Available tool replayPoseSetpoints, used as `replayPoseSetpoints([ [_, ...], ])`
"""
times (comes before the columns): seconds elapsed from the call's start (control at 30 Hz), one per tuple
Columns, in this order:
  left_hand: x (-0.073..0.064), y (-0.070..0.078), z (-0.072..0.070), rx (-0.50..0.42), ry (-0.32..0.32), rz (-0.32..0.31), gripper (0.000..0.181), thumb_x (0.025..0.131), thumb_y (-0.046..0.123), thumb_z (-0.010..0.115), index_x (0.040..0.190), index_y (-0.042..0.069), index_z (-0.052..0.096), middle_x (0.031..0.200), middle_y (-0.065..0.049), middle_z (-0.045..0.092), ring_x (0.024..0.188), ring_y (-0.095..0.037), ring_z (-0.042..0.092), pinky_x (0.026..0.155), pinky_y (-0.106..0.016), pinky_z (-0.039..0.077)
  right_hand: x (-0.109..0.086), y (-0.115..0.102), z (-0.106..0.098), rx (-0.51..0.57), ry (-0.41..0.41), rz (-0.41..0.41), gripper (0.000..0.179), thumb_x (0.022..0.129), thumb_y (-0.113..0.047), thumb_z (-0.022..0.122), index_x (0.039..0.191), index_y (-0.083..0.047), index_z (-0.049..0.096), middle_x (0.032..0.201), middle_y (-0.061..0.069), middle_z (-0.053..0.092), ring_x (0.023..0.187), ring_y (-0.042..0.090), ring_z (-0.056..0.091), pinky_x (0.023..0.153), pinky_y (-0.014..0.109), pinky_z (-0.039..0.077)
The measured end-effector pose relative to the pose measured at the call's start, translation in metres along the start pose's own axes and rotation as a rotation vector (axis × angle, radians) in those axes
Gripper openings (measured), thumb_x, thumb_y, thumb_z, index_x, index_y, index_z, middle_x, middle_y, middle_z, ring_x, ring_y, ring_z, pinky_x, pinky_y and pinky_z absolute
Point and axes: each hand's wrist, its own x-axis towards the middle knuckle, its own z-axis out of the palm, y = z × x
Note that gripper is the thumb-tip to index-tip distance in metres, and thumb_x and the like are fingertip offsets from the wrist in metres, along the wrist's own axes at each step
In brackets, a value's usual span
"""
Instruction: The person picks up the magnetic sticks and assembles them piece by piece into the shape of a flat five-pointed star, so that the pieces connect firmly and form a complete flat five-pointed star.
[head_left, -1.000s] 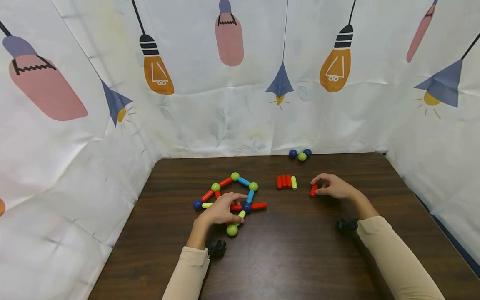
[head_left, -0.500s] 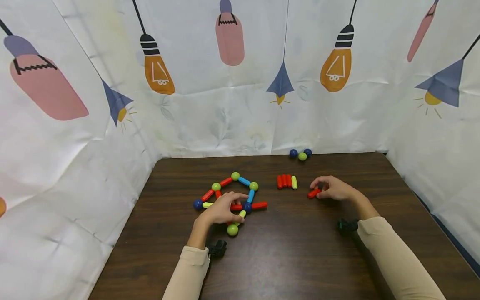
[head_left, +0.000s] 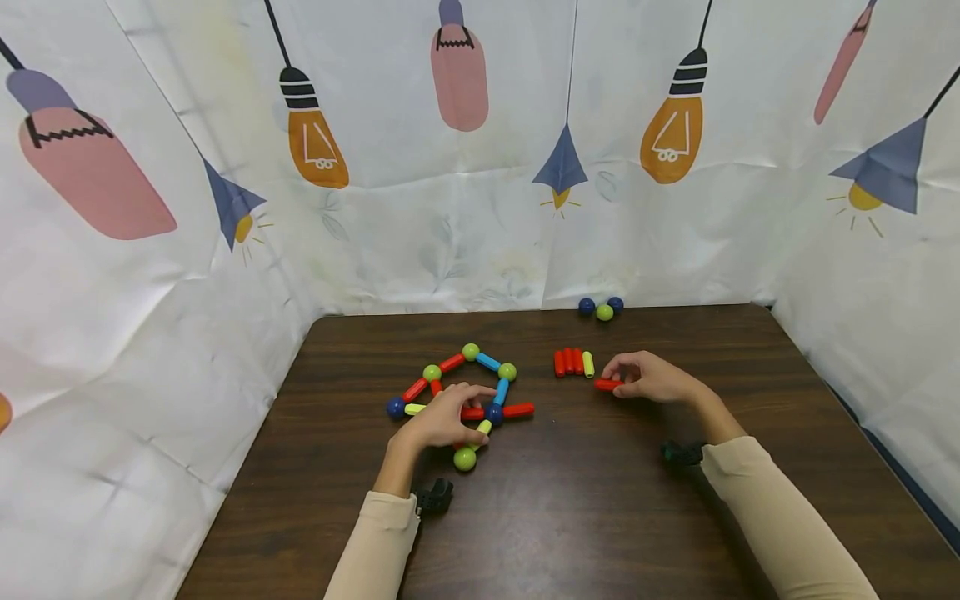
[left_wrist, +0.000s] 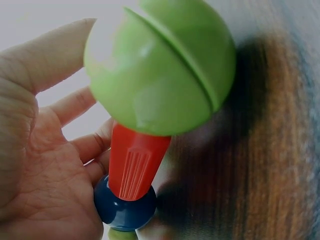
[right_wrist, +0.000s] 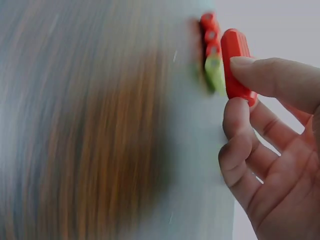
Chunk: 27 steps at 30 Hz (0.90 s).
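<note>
My right hand [head_left: 656, 379] pinches a red magnetic rod [head_left: 608, 384] between thumb and fingers, low over the table, just right of the row of rods. In the right wrist view the thumb lies along the side of this rod. My left hand [head_left: 442, 417] lies over a flat shape of magnetic rods and balls, its fingers spread loosely and the thumb beside a yellow-green rod [head_left: 484, 428]. Close to the left wrist camera, a green ball [left_wrist: 160, 65] joins a red rod [left_wrist: 137, 165] and a dark blue ball [left_wrist: 125, 207]. The hand hides the shape's middle.
Red rods [head_left: 568, 362] and one yellow-green rod [head_left: 588, 364] lie side by side at centre right. Two dark blue balls [head_left: 587, 307] and a green ball [head_left: 604, 312] sit at the table's back edge. A printed cloth [head_left: 480, 233] hangs behind the brown table [head_left: 570, 517].
My right hand has shifted left toward the row of rods, and the red rod it pinches has turned from nearly upright to lying sideways. The left hand has stayed still.
</note>
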Motion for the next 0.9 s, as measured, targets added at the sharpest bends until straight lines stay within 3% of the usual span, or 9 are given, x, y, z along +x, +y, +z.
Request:
replayPoseSetpoints([
  [0.43,-0.001,0.002,-0.002,-0.006,-0.013,-0.004,0.075,0.081,0.026,0.088,0.148,0.018,0.054,0.110,-0.002,0.058,0.104,-0.018,0.049,0.084,-0.038,0.046,0.047,-0.051,0.051,-0.018,-0.008,-0.119,0.020,0.096,-0.015,0.072,0.116,-0.012,0.070,0.101,0.005,0.063,0.078,0.016,0.057,0.071,0.028,0.050],
  [0.73,-0.001,0.003,-0.004,-0.017,-0.042,-0.004,0.076,0.079,0.028,0.089,0.147,0.022,0.055,0.110,-0.001,0.058,0.103,-0.018,0.051,0.085,-0.039,0.046,0.068,-0.062,0.074,-0.016,0.021,-0.092,0.018,0.096,-0.013,0.071,0.114,-0.014,0.070,0.102,0.002,0.067,0.082,0.016,0.059,0.076,0.029,0.052],
  [0.9,-0.001,0.001,-0.004,-0.014,-0.042,-0.013,0.076,0.079,0.027,0.089,0.147,0.022,0.055,0.111,-0.002,0.059,0.104,-0.018,0.051,0.086,-0.039,0.046,0.075,-0.067,0.080,-0.047,0.050,-0.091,0.017,0.095,-0.014,0.072,0.112,-0.013,0.071,0.097,0.002,0.066,0.079,0.014,0.057,0.073,0.028,0.050],
])
